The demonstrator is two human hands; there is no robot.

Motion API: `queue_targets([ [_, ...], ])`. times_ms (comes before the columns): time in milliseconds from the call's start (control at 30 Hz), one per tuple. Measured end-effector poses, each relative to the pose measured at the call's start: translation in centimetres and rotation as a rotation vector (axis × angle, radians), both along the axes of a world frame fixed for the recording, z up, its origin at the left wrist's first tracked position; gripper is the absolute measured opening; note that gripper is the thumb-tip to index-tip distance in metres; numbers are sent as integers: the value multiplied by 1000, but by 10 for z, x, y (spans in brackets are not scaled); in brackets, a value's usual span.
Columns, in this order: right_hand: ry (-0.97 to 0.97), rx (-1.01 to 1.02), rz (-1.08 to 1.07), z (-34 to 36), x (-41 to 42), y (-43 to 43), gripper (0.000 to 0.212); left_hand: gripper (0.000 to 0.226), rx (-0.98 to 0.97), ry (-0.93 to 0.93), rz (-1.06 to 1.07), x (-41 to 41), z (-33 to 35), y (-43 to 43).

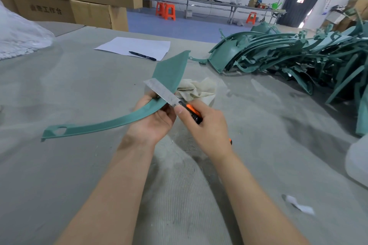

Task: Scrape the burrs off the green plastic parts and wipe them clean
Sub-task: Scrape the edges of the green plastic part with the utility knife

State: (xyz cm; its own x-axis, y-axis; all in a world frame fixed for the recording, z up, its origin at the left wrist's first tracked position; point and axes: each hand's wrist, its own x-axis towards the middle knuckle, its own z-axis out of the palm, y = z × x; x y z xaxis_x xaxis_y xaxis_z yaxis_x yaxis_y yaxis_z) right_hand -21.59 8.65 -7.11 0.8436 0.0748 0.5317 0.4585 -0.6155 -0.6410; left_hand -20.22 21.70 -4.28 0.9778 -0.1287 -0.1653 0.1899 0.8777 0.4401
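Green plastic, 1 long curved part (119, 119), is held above the grey table (79, 85) as a worker scrapes it. The left hand (153, 121) curls round the part near its wide end, thumb on top. The right hand (207, 125) grips the orange-and-black handle of a knife (165, 93), index finger stretched toward the blade, which lies flat against the part's edge just beyond the left thumb. Judging by this, deburring of this piece is under way and not finished; whether any edge is already clean cannot be told. A crumpled rag (197, 89) lies on the table just behind the hands, touched by neither, so wiping looks yet to come. To the right, a large pile (288, 55) of similar green parts sprawls across the table; whether they are done or waiting cannot be told. Paper (137, 45) with a pen (142, 55) on it sits farther back.
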Motion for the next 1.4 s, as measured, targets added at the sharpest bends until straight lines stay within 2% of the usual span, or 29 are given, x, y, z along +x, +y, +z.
queue_targets([
  [167, -41, -28, 34, 0, -1, 5, 33, 25, -93, -28, 8, -3, -2, 4],
  [300, -36, -43, 33, -1, -1, 7, 32, 20, -61, -10, 84, 0, 0, 5],
  [500, 4, 3, 65, -2, -2, 8, 36, 18, -53, 14, 140, 0, 5, 4],
  [633, 11, 38, 83, -1, -2, 7, 44, 18, -169, 16, 113, -2, 7, 4],
  [867, 29, -6, 113, 0, -9, 19, 50, 46, -297, -67, 105, 2, 0, 11],
  [933, 30, -9, 115, 0, -9, 20, 49, 47, -298, -96, 106, 3, -1, 14],
  [1033, 44, -13, 127, 0, -10, 21, 45, 42, -335, -86, 143, 4, 0, 16],
  [1167, 89, -18, 194, 1, -13, 23, 37, 24, -357, -101, 201, 2, 1, 16],
  [1400, 125, -151, 421, 5, -34, 40, 31, 4, -370, -40, 369, 12, -1, 30],
])
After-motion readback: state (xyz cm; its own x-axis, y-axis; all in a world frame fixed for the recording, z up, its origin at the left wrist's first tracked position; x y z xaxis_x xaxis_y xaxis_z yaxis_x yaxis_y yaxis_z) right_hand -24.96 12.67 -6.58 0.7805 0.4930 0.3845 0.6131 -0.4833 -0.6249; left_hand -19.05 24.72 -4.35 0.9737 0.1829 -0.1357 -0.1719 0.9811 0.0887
